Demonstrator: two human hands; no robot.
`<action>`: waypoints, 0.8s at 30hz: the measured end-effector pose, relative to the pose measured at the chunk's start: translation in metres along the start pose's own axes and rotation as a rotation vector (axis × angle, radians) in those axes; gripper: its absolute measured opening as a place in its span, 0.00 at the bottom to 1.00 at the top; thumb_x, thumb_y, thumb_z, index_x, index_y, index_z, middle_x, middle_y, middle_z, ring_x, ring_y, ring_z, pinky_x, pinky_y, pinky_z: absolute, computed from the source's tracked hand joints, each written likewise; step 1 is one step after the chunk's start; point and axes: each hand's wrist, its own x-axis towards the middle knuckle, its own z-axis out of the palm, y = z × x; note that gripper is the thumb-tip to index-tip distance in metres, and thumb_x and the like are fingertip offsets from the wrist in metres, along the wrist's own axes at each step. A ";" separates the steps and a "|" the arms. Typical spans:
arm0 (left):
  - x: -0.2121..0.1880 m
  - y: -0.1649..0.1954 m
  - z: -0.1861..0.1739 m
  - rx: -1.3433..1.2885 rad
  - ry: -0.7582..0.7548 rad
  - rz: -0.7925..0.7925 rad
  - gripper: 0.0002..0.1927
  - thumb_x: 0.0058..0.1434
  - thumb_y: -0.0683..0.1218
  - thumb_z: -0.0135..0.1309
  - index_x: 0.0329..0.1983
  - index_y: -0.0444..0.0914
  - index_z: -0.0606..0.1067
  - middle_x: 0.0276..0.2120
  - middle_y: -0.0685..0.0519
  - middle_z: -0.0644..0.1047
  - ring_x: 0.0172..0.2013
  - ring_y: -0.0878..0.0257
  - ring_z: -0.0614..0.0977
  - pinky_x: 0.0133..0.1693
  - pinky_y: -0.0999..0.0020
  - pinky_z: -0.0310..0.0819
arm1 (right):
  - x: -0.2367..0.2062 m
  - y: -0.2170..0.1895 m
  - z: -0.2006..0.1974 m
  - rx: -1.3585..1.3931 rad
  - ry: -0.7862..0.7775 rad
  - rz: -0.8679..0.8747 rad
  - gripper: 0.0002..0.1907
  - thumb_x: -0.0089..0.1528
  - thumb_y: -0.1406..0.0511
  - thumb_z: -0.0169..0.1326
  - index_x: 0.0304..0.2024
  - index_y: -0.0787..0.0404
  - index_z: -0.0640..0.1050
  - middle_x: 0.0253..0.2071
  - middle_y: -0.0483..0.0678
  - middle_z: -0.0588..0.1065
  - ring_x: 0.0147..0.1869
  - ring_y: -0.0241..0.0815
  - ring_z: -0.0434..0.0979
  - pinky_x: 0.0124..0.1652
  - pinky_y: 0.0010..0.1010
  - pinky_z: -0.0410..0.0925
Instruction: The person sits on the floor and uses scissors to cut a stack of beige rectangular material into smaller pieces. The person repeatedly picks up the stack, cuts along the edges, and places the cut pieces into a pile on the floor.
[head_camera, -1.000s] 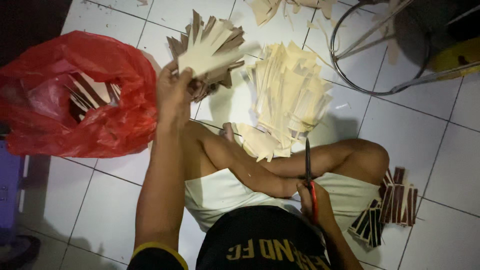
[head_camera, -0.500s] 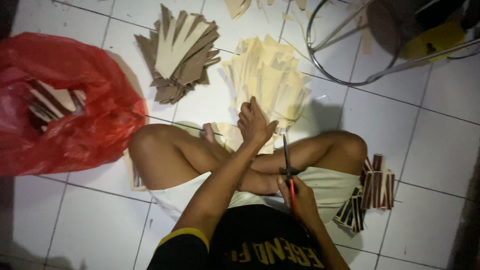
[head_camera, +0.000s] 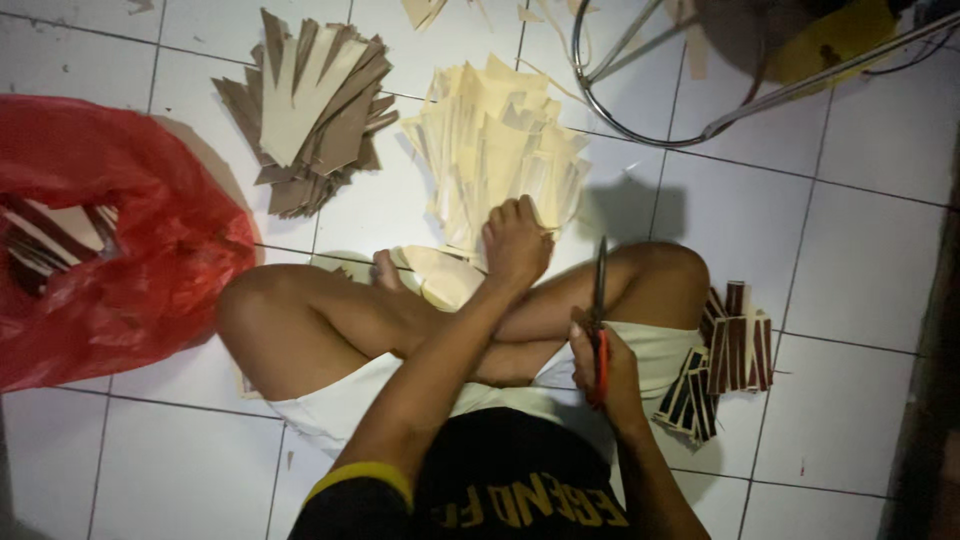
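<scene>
White floor tiles (head_camera: 400, 215) with dark grout lines fill the head view, and you sit cross-legged on them, knees spread to either side.

Your left hand (head_camera: 516, 243) reaches forward across your shins, fingers curled down onto the near edge of the cream paper stack (head_camera: 500, 150); whether they have actually pinched a sheet, you cannot tell. That stack of pale, pointed cut pieces lies straight ahead of you, just past your feet, with a few loose cream pieces (head_camera: 440, 275) lying by your toes.

Your right hand (head_camera: 605, 365) rests over your right thigh, closed around the red handles of the scissors (head_camera: 599, 310), whose dark blades point up and away from you.

Left of the cream stack sits a brown card pile (head_camera: 310, 110), fanned out, close by it. Farther left, a red plastic bag (head_camera: 130, 250) lies open against your left knee, with more card strips inside. By your right knee sits a cluster of dark striped bundles (head_camera: 725, 355). A metal ring frame (head_camera: 660, 70) stands beyond the cream stack, upper right.
</scene>
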 end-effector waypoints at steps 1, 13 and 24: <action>0.002 0.008 0.006 0.005 -0.022 -0.031 0.36 0.57 0.48 0.61 0.64 0.29 0.61 0.56 0.38 0.66 0.58 0.42 0.66 0.58 0.43 0.59 | 0.001 0.002 -0.005 -0.011 0.005 -0.028 0.13 0.66 0.56 0.54 0.44 0.59 0.77 0.16 0.41 0.64 0.15 0.32 0.61 0.17 0.28 0.56; 0.012 0.031 0.023 0.104 -0.130 0.021 0.32 0.60 0.45 0.56 0.68 0.38 0.65 0.71 0.40 0.57 0.68 0.44 0.60 0.67 0.41 0.53 | -0.008 0.039 -0.036 -0.166 0.150 -0.181 0.19 0.67 0.56 0.51 0.28 0.62 0.73 0.19 0.44 0.69 0.23 0.37 0.68 0.26 0.30 0.64; 0.000 -0.010 -0.005 0.151 0.186 -0.230 0.57 0.52 0.45 0.69 0.77 0.31 0.47 0.71 0.38 0.52 0.67 0.41 0.58 0.66 0.48 0.54 | 0.000 0.034 -0.032 -0.023 0.054 -0.090 0.19 0.65 0.54 0.54 0.26 0.60 0.70 0.15 0.42 0.66 0.17 0.32 0.65 0.18 0.26 0.59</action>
